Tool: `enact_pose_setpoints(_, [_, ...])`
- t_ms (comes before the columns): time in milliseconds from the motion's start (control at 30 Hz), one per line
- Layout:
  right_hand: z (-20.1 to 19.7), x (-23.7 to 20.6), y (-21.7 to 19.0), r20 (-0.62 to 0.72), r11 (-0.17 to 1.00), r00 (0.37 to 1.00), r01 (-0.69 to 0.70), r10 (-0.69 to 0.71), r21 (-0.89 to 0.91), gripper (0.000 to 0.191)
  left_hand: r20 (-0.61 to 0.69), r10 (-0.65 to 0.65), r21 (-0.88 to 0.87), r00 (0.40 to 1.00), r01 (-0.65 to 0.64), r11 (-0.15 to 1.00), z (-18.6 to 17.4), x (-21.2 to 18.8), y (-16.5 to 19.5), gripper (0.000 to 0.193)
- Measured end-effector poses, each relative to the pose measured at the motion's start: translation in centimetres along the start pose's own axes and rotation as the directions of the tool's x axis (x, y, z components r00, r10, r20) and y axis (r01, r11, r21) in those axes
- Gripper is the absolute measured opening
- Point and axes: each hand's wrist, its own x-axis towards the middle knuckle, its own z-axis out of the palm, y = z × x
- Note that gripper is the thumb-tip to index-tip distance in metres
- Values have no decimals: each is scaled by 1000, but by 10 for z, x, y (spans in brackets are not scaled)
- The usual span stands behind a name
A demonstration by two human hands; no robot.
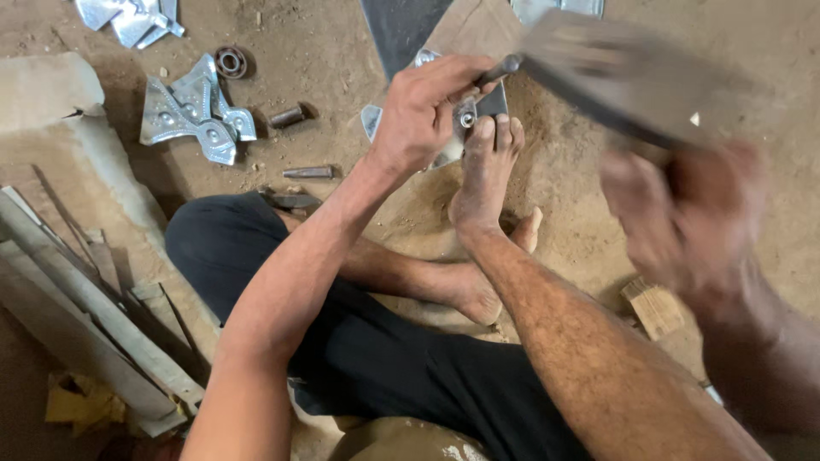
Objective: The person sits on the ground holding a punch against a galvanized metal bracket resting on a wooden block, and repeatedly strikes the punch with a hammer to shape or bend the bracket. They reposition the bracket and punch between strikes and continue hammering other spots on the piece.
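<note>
A punch (494, 72), a short dark metal rod, is pinched between the thumb and fingers of the left hand (423, 111), which is closed around it. Its lower end is set on a bright metal plate (461, 119) that lies on the dirt floor (342, 51) directly in front of the person. The plate is pinned under the toes of a bare foot (489, 166), just beside the left hand.

The right hand (683, 222) is seen raised at the right, badly blurred. It appears wrapped around the handle of a hammer (623, 72), whose broad dark head is smeared across the top of the view, above and to the right of the punch. How tightly the handle is clamped cannot be told through the blur.

A pile of similar cut plates (192, 111) is seen on the floor to the left, well apart from the hands, with a bearing ring (230, 61) just beside it and two loose rods (299, 145) nearby. Long metal strips (85, 299) are stacked at the far left. A small wood block (653, 307) lies below the right hand.
</note>
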Motion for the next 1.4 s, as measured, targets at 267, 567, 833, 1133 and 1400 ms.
enact_pose_setpoints(267, [19,16,-17,-173,987,984,75,-50,142,42,17,-1,-2,1000,1,1000,0,-4,-1,41])
enact_pose_setpoints(567, [7,2,6,-46,992,999,13,-19,-127,52,60,-14,-14,998,15,1000,-5,-4,-2,41])
enact_pose_setpoints(833, [16,15,-15,-58,999,998,12,-10,42,53,64,25,-61,998,-21,998,-6,-6,-4,39])
enact_pose_setpoints(1133, [17,-4,27,22,989,1000,3,0,-147,49,64,22,-96,998,-16,995,-6,-8,-5,42])
enact_pose_setpoints(1400, [12,-2,11,-1,980,996,88,-89,-178,49,71,51,-29,996,-49,998,-6,-8,-6,42])
